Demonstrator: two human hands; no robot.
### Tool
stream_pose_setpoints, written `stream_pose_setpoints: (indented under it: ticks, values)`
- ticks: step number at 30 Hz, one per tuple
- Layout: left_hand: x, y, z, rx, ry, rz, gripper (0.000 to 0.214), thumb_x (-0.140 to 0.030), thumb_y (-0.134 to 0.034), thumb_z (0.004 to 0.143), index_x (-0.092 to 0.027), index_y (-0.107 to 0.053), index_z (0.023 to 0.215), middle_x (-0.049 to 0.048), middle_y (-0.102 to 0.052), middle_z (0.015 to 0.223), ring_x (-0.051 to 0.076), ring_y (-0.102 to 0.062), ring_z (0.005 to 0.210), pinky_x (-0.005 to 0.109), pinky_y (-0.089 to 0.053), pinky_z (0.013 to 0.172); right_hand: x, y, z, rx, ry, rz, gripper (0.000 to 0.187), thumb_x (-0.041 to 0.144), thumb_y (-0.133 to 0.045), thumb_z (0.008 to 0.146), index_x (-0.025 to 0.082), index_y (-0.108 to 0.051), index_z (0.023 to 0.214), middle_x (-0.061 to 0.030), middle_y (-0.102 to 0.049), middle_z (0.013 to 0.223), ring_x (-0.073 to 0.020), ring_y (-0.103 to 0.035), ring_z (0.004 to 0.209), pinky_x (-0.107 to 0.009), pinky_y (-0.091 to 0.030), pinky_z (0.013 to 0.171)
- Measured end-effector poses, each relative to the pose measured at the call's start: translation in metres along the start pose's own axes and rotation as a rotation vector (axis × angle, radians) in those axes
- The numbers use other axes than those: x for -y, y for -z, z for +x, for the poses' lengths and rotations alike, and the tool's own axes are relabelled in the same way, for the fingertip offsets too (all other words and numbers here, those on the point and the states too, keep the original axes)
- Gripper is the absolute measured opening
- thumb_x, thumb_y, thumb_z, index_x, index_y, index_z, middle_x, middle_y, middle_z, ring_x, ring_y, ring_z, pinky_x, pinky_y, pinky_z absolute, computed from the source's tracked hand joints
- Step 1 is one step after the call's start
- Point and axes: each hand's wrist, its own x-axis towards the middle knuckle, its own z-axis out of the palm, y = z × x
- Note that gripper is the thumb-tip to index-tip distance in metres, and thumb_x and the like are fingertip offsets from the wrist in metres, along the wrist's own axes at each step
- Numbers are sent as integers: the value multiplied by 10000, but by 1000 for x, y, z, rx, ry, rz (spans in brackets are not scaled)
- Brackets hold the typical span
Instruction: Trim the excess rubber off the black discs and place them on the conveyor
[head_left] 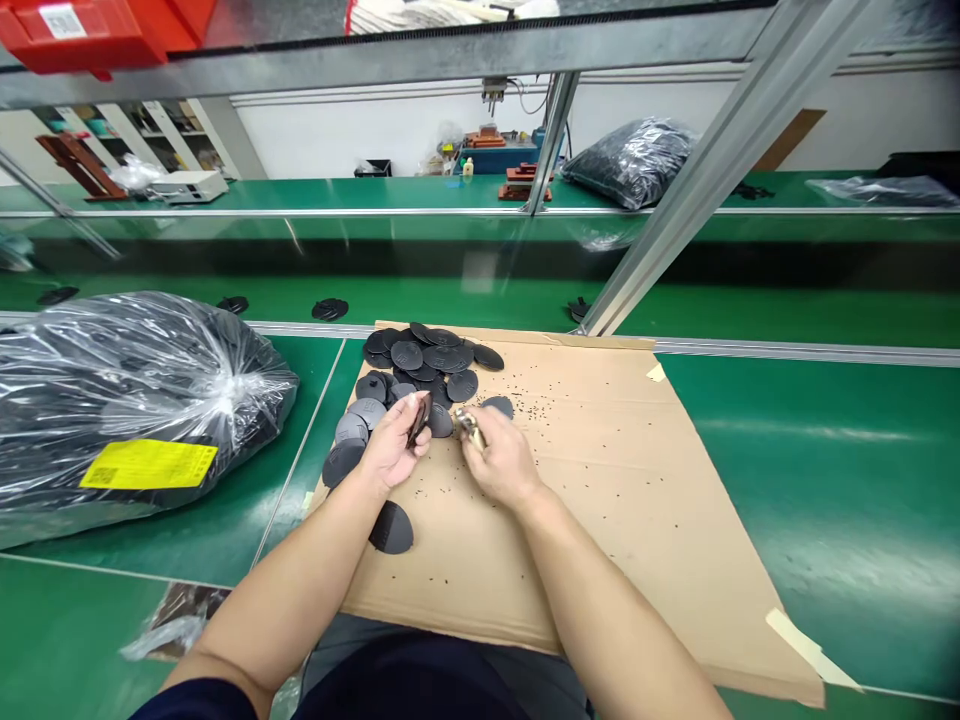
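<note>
My left hand [395,441] is closed around a black disc [420,418], tilted on its edge between thumb and fingers. Close by on the right, my right hand [500,455] grips a small metal tool [471,428] with a pale yellowish part; the palm hides most of it, so its kind is unclear. The tool and the held disc are apart. Beyond both hands lies a loose pile of black discs [442,358] on a cardboard sheet [600,480]. One more black disc [391,528] rests below my left wrist. Tiny dark bits are scattered over the cardboard.
A large plastic bag of black items [135,390] with a yellow label stands at left. Behind the cardboard runs a green belt [450,290] carrying small stacks of black discs [330,309]. A metal post [697,170] slants up at right. Masking tape [814,648] holds the cardboard's corner.
</note>
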Motion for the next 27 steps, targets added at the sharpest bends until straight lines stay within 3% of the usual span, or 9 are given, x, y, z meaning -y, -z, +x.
stream_pose_setpoints:
  ticks: [2,4,6,11,17,22,27]
  values:
    - [1,1,1,-17,-28,-1,458,-343,-808,670,-182,-611,1051,-4,-585,758,67,-521,525,175,-408,436,-11,2,3,-116,-99,-62,333,138,-484,801,170,-584,1117,-110,-623,1005,-261,-558,927,-394,-462,853]
    - [2,2,1,4,-48,-5,496,-288,-816,658,-179,-605,1094,26,-627,833,102,-584,631,213,-481,540,-24,7,5,-136,-164,-115,374,113,-486,784,166,-571,1144,-123,-617,1090,-284,-539,998,-433,-439,905]
    - [3,3,1,27,-68,-12,462,-251,-807,664,-167,-612,1074,27,-631,838,91,-582,646,201,-480,565,-35,11,6,-77,-160,-145,424,85,-493,763,170,-560,1173,-114,-611,1166,-292,-519,1052,-447,-417,943]
    - [3,0,-3,31,-2,23,349,-213,-777,687,-178,-596,984,-44,-534,636,43,-481,489,140,-351,427,-47,16,9,97,-30,-139,481,77,-510,767,195,-541,1233,-69,-580,1294,-273,-494,1114,-436,-398,974]
    - [4,-3,-4,-23,20,-4,350,-101,-755,613,-146,-569,907,5,-620,742,121,-619,630,228,-493,569,-42,23,14,172,-19,-177,413,152,-533,825,200,-553,1234,-82,-597,1252,-253,-524,1051,-421,-392,945]
    - [6,0,-1,-11,7,-3,316,-139,-736,644,-141,-584,921,47,-670,827,183,-666,749,300,-523,660,-42,24,11,97,-125,-165,360,227,-547,836,197,-589,1192,-104,-637,1064,-271,-525,961,-420,-426,873]
    - [10,2,2,-35,-33,67,389,-229,-756,673,-168,-596,1022,62,-694,928,175,-659,756,302,-514,655,-43,17,7,-86,-242,121,329,247,-560,799,200,-598,1122,-80,-641,1004,-242,-575,906,-409,-452,846]
